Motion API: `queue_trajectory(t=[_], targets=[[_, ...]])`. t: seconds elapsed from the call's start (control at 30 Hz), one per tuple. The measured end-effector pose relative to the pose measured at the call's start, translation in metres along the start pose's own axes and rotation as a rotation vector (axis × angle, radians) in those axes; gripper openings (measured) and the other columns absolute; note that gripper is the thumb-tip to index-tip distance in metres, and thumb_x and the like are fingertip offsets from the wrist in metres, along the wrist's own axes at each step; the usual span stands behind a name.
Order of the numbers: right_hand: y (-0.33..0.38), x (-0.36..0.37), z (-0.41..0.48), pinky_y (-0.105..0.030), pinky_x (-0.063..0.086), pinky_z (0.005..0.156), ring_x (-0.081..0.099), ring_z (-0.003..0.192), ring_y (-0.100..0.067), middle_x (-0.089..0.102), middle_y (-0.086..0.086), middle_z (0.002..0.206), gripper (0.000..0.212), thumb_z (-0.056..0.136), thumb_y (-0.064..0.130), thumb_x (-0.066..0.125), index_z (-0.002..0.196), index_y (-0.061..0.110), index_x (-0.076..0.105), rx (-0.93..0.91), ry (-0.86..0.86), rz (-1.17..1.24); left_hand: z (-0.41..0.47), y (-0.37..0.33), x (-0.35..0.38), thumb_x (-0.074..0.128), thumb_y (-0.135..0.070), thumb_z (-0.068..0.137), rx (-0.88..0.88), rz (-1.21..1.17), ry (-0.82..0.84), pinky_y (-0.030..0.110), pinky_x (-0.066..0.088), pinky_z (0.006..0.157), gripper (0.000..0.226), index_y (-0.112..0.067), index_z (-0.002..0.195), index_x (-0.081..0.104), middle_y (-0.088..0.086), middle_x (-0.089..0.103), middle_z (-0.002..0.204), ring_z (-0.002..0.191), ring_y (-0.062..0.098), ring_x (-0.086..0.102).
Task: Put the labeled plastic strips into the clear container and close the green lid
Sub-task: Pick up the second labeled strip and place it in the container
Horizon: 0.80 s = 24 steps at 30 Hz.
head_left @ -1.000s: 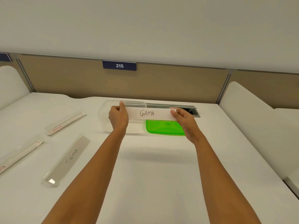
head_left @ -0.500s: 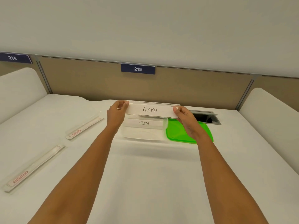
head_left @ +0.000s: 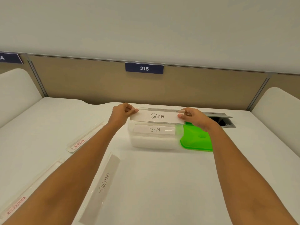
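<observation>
Both hands hold a clear strip labelled GAMA (head_left: 157, 116) level over the far side of the clear container (head_left: 154, 142). My left hand (head_left: 121, 113) pinches its left end and my right hand (head_left: 193, 117) pinches its right end. Inside the container lies a strip labelled BETA (head_left: 155, 129). The green lid (head_left: 196, 140) rests flat on the table, touching the container's right side, partly under my right wrist. A strip labelled SIGMA (head_left: 103, 182) lies on the table between my forearms, nearer the left one.
Two clear strips with red labels, one (head_left: 81, 142) farther and one (head_left: 17, 203) nearer, lie on the white table at the left. A grey cable hatch (head_left: 224, 121) is open behind my right hand. A beige partition with a 215 sign (head_left: 144, 68) backs the desk.
The GAMA strip stays held by both ends above the container, shifted slightly toward its far side. The view has tipped downward, bringing the SIGMA strip back into sight.
</observation>
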State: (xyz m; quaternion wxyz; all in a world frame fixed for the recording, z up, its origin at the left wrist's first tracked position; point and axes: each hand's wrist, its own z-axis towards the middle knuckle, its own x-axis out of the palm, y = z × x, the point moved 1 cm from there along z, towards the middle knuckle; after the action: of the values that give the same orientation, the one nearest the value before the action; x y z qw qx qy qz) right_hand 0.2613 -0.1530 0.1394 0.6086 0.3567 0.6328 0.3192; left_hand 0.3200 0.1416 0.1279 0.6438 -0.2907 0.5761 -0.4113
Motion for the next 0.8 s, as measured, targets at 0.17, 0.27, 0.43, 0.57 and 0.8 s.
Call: queue_trajectory(t=[0.17,0.27,0.43,0.57,0.8], targets=[[-0.005,-0.004,0.015,-0.033,0.048,0.088,0.06,0.109,-0.021,0.066,-0.011,0.12,0.035,0.088,0.026,0.064,0.118,0.008,0.062,0.042,0.033,-0.208,0.022,0.009,0.006,0.075,-0.032,0.078,0.008,0.131,0.161,0.03,0.052,0.071,0.028,-0.007,0.088,0.065,0.01,0.07,0.091,0.087,0.022,0.065],[-0.006,-0.005,0.021,-0.021,0.043,0.067,0.058,0.092,-0.016,0.069,-0.011,0.112,0.031,0.087,0.028,0.066,0.112,0.01,0.065,0.04,0.056,-0.345,0.033,0.008,0.01,0.075,-0.031,0.078,0.038,0.264,0.259,0.018,0.039,0.054,0.026,-0.008,0.084,0.064,0.009,0.069,0.088,0.085,0.023,0.064],[-0.005,-0.001,0.027,-0.016,0.04,0.065,0.058,0.091,-0.018,0.068,-0.009,0.109,0.029,0.085,0.028,0.068,0.109,0.012,0.068,0.031,0.088,-0.535,0.045,0.0,0.016,0.075,-0.03,0.078,0.068,0.469,0.416,0.02,0.035,0.049,0.032,-0.001,0.087,0.063,0.009,0.061,0.083,0.076,0.022,0.057],[0.0,0.007,0.033,-0.027,0.047,0.078,0.062,0.099,-0.023,0.069,-0.01,0.109,0.027,0.083,0.025,0.07,0.106,0.01,0.068,0.04,0.133,-0.638,0.05,-0.004,0.025,0.073,-0.025,0.08,0.068,0.639,0.537,0.021,0.038,0.052,0.025,-0.005,0.081,0.058,0.01,0.058,0.081,0.075,0.024,0.055],[0.002,0.029,0.045,-0.036,0.048,0.096,0.059,0.111,-0.029,0.061,-0.012,0.123,0.04,0.083,0.024,0.07,0.12,0.01,0.062,0.072,0.22,-0.926,0.048,-0.007,0.045,0.07,-0.022,0.084,0.066,0.903,0.633,0.028,0.037,0.07,0.034,0.005,0.105,0.063,0.0,0.041,0.068,0.08,0.024,0.049]])
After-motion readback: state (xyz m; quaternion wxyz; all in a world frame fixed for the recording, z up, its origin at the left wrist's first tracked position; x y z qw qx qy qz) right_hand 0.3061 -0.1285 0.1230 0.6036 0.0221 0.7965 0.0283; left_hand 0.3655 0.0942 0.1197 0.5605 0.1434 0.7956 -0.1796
